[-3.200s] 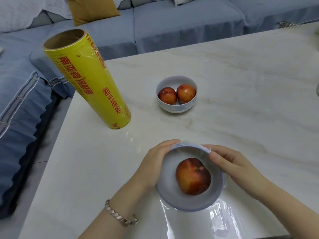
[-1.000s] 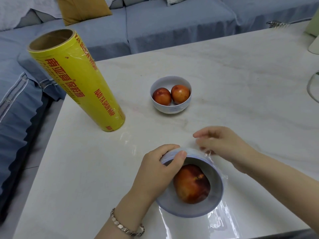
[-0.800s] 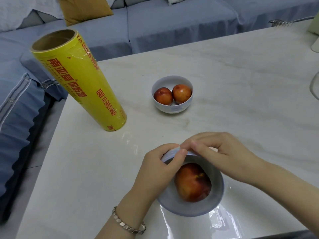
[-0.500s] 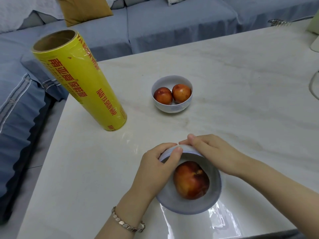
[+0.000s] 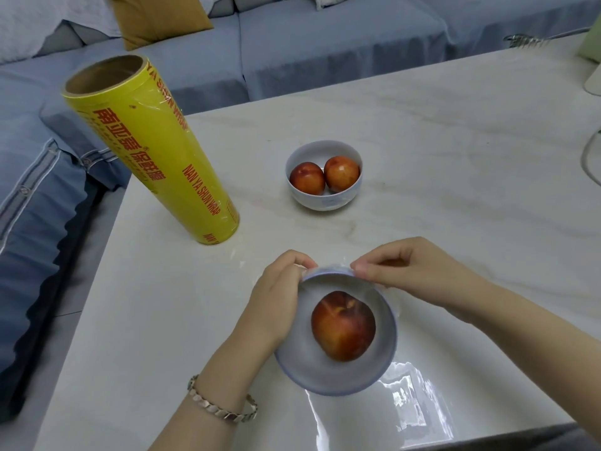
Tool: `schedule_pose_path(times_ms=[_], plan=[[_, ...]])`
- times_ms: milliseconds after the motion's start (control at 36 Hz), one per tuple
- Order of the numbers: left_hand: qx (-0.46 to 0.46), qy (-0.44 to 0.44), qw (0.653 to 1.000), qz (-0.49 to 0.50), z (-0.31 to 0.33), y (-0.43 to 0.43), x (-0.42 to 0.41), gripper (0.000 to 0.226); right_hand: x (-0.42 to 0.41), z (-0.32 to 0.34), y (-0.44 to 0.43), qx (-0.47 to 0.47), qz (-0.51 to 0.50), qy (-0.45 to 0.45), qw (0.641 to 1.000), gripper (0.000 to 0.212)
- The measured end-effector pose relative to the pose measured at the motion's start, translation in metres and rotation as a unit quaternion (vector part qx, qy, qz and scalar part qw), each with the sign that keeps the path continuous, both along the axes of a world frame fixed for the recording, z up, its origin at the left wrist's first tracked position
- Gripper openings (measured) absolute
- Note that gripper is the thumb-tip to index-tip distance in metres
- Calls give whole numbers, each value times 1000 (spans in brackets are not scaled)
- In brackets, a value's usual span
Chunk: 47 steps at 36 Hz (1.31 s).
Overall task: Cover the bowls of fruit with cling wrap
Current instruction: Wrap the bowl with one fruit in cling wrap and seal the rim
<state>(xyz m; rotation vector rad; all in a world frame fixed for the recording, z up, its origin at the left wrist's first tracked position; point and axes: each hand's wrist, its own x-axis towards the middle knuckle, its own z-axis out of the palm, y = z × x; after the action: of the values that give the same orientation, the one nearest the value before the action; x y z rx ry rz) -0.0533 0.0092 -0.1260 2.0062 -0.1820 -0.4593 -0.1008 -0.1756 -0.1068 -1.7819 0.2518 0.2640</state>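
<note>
A white bowl [image 5: 312,372] with one red peach [image 5: 343,325] stands near the table's front edge, with clear cling wrap [image 5: 413,395] stretched over it and trailing onto the table. My left hand [image 5: 276,304] grips the bowl's left rim and pinches the film at the far edge. My right hand [image 5: 416,268] pinches the film at the far right rim. A second white bowl [image 5: 325,200] with two peaches sits uncovered farther back. The yellow cling wrap roll [image 5: 153,154] stands upright at the left.
The marble table's left edge [image 5: 107,255] drops to a blue sofa [image 5: 292,43] that wraps around the back and left. A mustard cushion [image 5: 153,17] lies on the sofa. A pale object [image 5: 592,79] sits at the table's far right.
My right hand moved from the bowl's far rim to its far right side. My left thumb slid from the rim's inside to pinch the film at the far edge.
</note>
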Motion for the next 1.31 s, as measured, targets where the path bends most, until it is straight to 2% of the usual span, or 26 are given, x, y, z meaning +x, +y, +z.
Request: schedule_pose_path(times_ms=[56, 250, 389, 639, 778, 833, 972, 1056, 1111, 1194, 1250, 1306], plan=[[-2, -13, 1000, 11, 0, 0, -3, 16, 4, 2, 2, -8, -1, 12, 1000, 21], [21, -69, 997, -13, -2, -1, -11, 30, 15, 9, 5, -56, 32, 43, 997, 10], [-18, -57, 998, -7, -1, 0, -13, 28, 19, 13, 8, -93, 95, 44, 990, 19], [-31, -74, 997, 1, -4, 1, -11, 40, 26, 1, 19, -111, 6, 34, 993, 25], [-28, -77, 996, 20, -8, 3, -11, 28, 28, -6, 23, -149, 8, 51, 988, 27], [-30, -95, 995, 13, -7, 5, -12, 30, 30, -7, 22, -147, 20, 71, 986, 30], [-54, -90, 994, -3, -4, 6, -15, 30, 28, -8, 16, -61, 21, 113, 991, 22], [-64, -91, 994, -10, -4, 5, -16, 35, 23, -17, 17, -66, 12, 104, 992, 6], [-65, -90, 994, -12, -3, 3, -16, 35, 20, -21, 16, -63, -32, 67, 995, 6], [-60, -86, 994, 1, -4, 4, -15, 36, 10, -14, 11, -67, -105, -91, 988, 14], [-58, -77, 995, 9, -5, 4, -14, 35, -2, -3, 13, -69, -68, -174, 980, 18], [-58, -67, 996, 15, -5, 3, -14, 34, -15, 0, 18, -102, -2, -222, 970, 21]])
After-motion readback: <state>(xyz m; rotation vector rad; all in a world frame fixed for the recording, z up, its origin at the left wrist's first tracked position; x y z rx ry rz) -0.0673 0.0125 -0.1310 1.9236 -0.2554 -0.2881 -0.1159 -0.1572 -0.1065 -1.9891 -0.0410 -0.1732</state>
